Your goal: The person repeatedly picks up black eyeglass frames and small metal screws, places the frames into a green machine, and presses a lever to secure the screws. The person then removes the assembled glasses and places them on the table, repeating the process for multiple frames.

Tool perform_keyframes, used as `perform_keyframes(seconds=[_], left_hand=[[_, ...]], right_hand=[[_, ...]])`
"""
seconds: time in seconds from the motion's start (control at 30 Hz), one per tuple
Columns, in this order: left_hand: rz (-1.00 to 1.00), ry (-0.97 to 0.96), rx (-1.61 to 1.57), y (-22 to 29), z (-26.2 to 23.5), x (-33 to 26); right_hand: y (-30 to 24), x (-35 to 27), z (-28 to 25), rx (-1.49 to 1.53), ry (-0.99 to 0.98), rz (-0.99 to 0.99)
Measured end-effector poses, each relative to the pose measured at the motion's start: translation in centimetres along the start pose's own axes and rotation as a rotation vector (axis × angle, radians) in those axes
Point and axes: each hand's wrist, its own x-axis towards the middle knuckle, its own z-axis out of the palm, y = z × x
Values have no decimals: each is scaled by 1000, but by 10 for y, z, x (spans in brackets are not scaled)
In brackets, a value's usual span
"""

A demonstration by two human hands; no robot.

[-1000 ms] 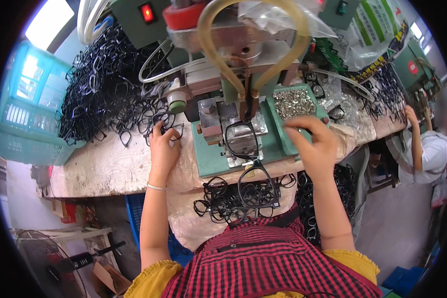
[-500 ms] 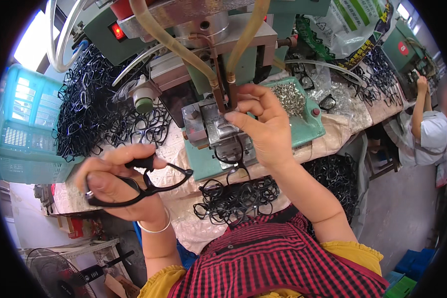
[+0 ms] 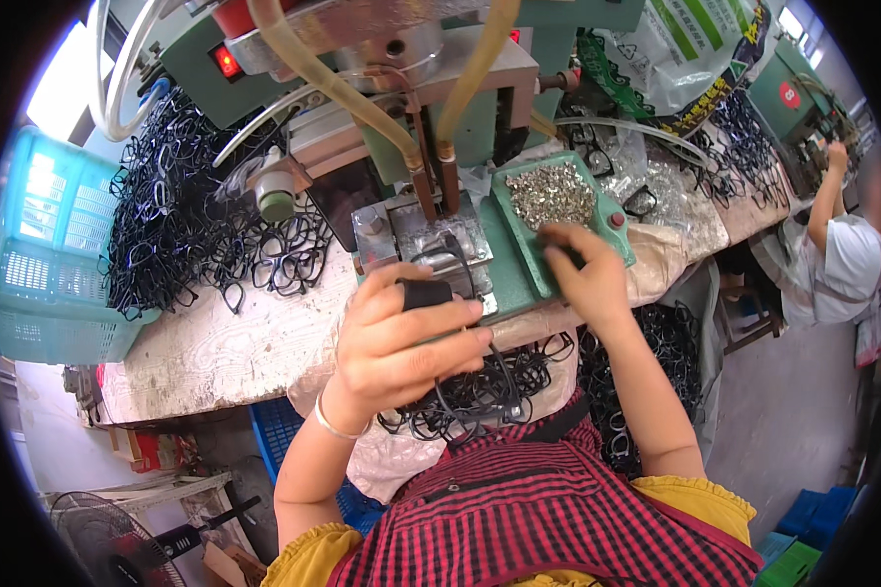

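My left hand (image 3: 401, 338), with a black cover on one finger, is in front of the machine's metal fixture (image 3: 440, 235). Its fingers are closed on a black eyeglass frame (image 3: 507, 377); one rim reaches up onto the fixture and another hangs below the hand. Two copper-coloured electrode tips (image 3: 437, 196) stand just above the fixture block. Over on the right, my right hand (image 3: 595, 279) dips into the green tray (image 3: 529, 256), at the edge of a heap of small metal parts (image 3: 553, 194). Its fingers are bent together, and whatever lies between the fingertips is too small to make out.
Black frames are heaped at the left (image 3: 166, 196), beside a turquoise basket (image 3: 49, 225). More frames (image 3: 440, 416) lie in front of me. Hoses (image 3: 333, 83) hang from the machine. A plastic bag (image 3: 690, 49) stands at the back right; another person (image 3: 847, 245) works beyond.
My left hand has brought the eyeglass frame rightward to the fixture. My right hand has left the electrode tips and moved right and down to the tray of metal parts.
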Motion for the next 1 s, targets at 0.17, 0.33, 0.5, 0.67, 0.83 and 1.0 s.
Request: perform_keyframes(seconds=[0.17, 0.33, 0.5, 0.67, 0.83, 1.0], left_hand=[[-6, -21, 25, -8, 2, 1], [34, 4, -5, -16, -4, -13], [-113, 85, 56, 7, 11, -33], [-535, 513, 517, 10, -18, -82], [-725, 111, 1013, -104, -68, -120], [-974, 42, 931, -128, -78, -207]], right_hand=[[16, 28, -27, 87, 192, 94], [4, 3, -22, -318, 23, 26], [8, 5, -13, -622, 17, -150], [5, -8, -13, -382, 76, 124], [11, 3, -12, -126, 81, 67], [22, -13, -17, -167, 86, -10]])
